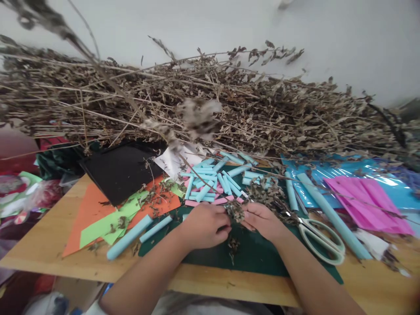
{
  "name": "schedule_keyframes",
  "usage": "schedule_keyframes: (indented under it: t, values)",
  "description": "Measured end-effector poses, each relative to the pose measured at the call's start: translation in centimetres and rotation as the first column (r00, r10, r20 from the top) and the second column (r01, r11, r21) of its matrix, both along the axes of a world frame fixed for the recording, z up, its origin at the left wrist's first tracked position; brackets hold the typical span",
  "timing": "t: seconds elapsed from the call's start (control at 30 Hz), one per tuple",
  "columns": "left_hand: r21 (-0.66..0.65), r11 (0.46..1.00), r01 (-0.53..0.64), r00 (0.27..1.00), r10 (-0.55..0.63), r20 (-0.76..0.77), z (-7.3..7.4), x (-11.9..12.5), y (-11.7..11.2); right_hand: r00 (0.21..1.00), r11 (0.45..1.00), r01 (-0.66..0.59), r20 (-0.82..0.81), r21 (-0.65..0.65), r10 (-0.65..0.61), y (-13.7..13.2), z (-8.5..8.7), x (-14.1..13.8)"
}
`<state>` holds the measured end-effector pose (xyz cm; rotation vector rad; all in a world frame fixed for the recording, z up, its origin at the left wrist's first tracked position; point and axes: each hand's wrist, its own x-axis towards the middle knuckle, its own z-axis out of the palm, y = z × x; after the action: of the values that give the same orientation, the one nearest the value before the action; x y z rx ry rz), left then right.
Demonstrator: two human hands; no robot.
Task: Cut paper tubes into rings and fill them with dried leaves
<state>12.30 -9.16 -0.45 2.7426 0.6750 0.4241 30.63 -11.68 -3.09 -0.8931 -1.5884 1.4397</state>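
My left hand [206, 226] is curled closed around part of a long dried plant stem [129, 98], which slants from the upper left down to both hands. Facing it, my right hand [262, 220] pinches at the same stem's leafy lower end. Crumpled dry leaves [235, 211] show between the two hands, and the exact grip is partly hidden by the fingers. Below them is a green cutting mat [243, 259] with leaf bits on it. Just beyond my hands lies a pile of short light-blue paper rolls [205, 190], with some pink rolls [223, 200] among them.
A big heap of dried stalks [210, 100] spans the back along the wall. White-handled scissors [321, 240] and a long blue roll [334, 216] lie at right, near pink sheets [369, 205]. Black sheets [124, 168] and orange paper [78, 223] are at left on the wooden table [42, 251].
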Motion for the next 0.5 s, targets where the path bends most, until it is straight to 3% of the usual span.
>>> schedule_keyframes:
  t: [0.07, 0.17, 0.3, 0.4, 0.5]
  values:
    - [-0.073, 0.997, 0.012, 1.000, -0.011, 0.012, 0.1, 0.0, 0.0, 1.000, 1.000, 0.006, 0.016, -0.006, -0.006, 0.0, 0.0, -0.1]
    - [-0.304, 0.952, -0.028, 0.968, 0.102, 0.229, 0.0, -0.1, 0.2, 0.998, 1.000, 0.017, 0.066, -0.002, -0.017, 0.1, 0.1, -0.5]
    - [-0.652, 0.757, 0.027, 0.766, 0.404, 0.501, -0.7, 0.1, 0.3, 0.994, 0.998, -0.027, 0.106, -0.049, 0.032, -0.1, 0.4, -1.2]
    - [-0.783, 0.607, 0.139, 0.664, 0.529, 0.528, -1.0, 0.6, 0.1, 0.989, 0.991, -0.059, 0.128, -0.124, 0.075, -0.2, 0.7, -1.6]
    - [-0.796, 0.584, 0.160, 0.599, 0.583, 0.549, -0.9, 0.7, 0.1, 0.986, 0.987, -0.043, 0.150, -0.157, 0.067, -0.3, 1.0, -1.9]
